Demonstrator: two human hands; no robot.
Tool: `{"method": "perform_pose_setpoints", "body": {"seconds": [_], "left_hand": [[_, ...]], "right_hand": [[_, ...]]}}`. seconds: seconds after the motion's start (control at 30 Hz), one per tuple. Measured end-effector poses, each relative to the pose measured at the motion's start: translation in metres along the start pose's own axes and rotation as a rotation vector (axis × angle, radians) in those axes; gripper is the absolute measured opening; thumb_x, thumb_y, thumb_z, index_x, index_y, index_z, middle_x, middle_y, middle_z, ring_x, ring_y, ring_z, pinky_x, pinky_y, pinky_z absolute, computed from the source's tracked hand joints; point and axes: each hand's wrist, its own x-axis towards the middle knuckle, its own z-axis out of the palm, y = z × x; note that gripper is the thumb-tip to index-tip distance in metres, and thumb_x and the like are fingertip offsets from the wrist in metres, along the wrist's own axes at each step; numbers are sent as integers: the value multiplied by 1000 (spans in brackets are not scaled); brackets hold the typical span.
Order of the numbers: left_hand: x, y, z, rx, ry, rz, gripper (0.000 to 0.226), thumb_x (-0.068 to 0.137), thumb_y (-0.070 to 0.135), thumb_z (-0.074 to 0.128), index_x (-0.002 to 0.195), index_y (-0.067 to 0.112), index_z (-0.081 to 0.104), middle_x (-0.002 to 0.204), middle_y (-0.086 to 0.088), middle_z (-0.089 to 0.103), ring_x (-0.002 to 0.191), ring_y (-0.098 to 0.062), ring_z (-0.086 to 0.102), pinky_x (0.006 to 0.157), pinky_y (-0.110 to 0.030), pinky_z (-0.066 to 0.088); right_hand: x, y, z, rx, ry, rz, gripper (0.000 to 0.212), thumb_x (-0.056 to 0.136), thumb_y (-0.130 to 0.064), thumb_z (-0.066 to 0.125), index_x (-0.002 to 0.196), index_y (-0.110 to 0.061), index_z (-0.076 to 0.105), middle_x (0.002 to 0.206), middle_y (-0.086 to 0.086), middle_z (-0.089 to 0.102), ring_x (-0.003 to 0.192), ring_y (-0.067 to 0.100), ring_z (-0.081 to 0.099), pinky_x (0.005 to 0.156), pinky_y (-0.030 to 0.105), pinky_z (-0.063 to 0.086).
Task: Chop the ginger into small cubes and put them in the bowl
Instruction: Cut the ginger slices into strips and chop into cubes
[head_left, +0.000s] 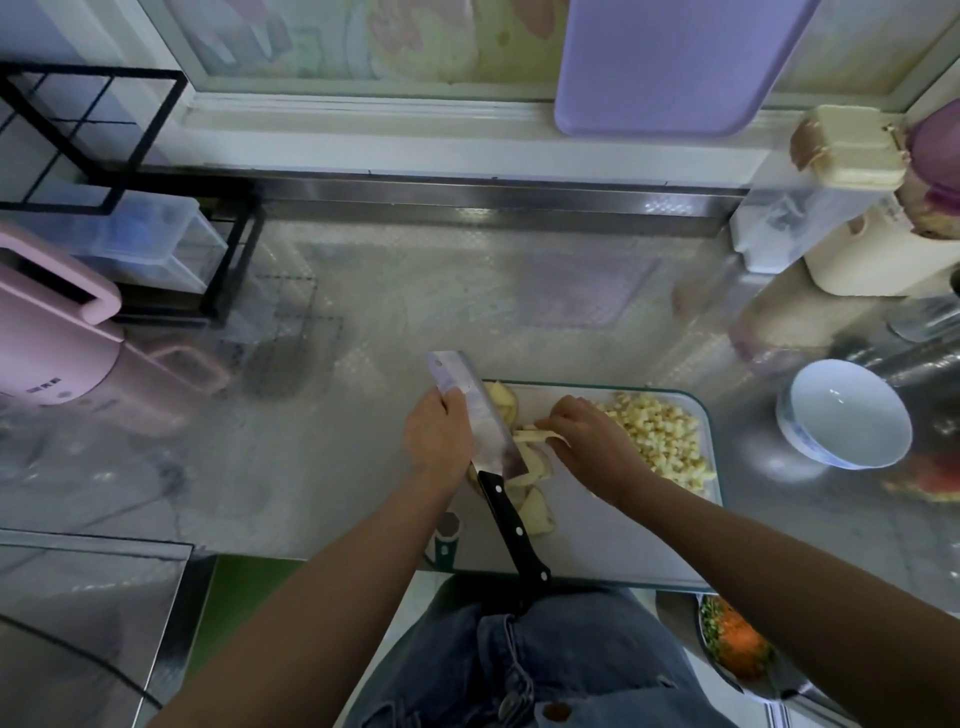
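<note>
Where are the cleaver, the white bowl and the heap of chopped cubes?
cleaver (489, 434): head view, middle of the blade.
white bowl (852, 415): head view, inner wall.
chopped cubes (660, 431): head view, middle of the heap.

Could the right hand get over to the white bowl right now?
Probably yes. The right hand is nearest it: the white bowl stands just past the right edge of the cutting board, with only the low pile of ginger cubes between. The hand is pinching ginger strips, though.

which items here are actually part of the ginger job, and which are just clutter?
In use: cleaver, ginger strips, ginger cubes, cutting board, white bowl, left hand, right hand.
Clutter: pink appliance, purple board, black rack, chopped vegetables.
</note>
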Motion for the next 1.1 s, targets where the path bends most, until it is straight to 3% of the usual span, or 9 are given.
{"method": "perform_pose_setpoints", "body": {"seconds": [0.17, 0.37, 0.57, 0.67, 0.73, 0.77, 0.83, 0.97, 1.1], "left_hand": [[-4, 1, 2, -18, -25, 6, 33, 101, 18, 35, 75, 4, 49, 64, 0, 43, 63, -16, 41, 59, -31, 31], [-9, 9, 10, -35, -36, 53, 41, 100, 18, 37, 60, 14, 36, 58, 1, 37, 53, -10, 32, 50, -28, 25], [-21, 32, 34, -43, -88, 139, 23, 97, 17, 43, 82, 2, 53, 72, -6, 48, 68, -22, 45, 63, -33, 31], [-31, 40, 46, -148, -219, 213, 27, 99, 21, 42, 80, 5, 52, 64, -5, 54, 54, -20, 52, 54, -34, 38], [-37, 43, 49, -230, -340, 256, 29, 100, 26, 44, 88, 4, 59, 64, -8, 61, 51, -22, 59, 49, -34, 46], [-39, 42, 50, -179, -355, 329, 29, 100, 28, 46, 90, 6, 62, 69, -9, 64, 57, -23, 62, 53, -35, 48], [-32, 34, 52, 98, -305, 523, 21, 96, 28, 53, 96, 10, 63, 86, -7, 66, 78, -22, 61, 67, -32, 46], [-17, 11, 56, 766, -305, 740, 34, 87, 27, 59, 119, 18, 54, 118, -6, 53, 110, -25, 46, 92, -33, 38], [-16, 4, 62, 836, -294, 803, 32, 83, 28, 60, 113, 18, 54, 112, -7, 53, 105, -25, 47, 86, -34, 38]], "right_hand": [[0, -3, 0, -10, -24, 64, 16, 85, 1, 63, 92, -5, 77, 90, 15, 65, 84, 32, 60, 71, 38, 49], [-10, -9, -20, 230, 209, 288, 28, 94, -21, 59, 119, -11, 66, 75, -1, 62, 68, 15, 57, 68, 34, 51], [-32, -19, -30, 343, -96, 375, 79, 81, -54, 66, 147, -27, 32, 77, -13, 63, 73, 9, 63, 67, 28, 48], [-41, -16, -26, 303, -74, 472, 60, 86, -37, 63, 140, -24, 41, 83, -2, 64, 76, 20, 62, 65, 30, 45], [-48, -13, -24, 349, 31, 582, 22, 90, -30, 56, 111, -24, 58, 72, -2, 58, 66, 20, 55, 59, 31, 39], [-53, -11, -24, 392, 105, 651, 7, 92, -28, 52, 89, -22, 57, 65, -2, 54, 61, 20, 51, 56, 31, 35], [-60, -6, -24, 456, 223, 753, 22, 93, -25, 50, 71, -22, 47, 58, -3, 48, 56, 19, 46, 51, 31, 29], [-74, -1, -26, 476, 241, 817, 18, 94, -25, 52, 81, -15, 46, 58, -4, 44, 52, 13, 41, 50, 28, 27], [-85, -4, -19, 450, 217, 848, 21, 93, -22, 54, 74, -19, 45, 55, -2, 44, 50, 15, 41, 44, 22, 26]]}}
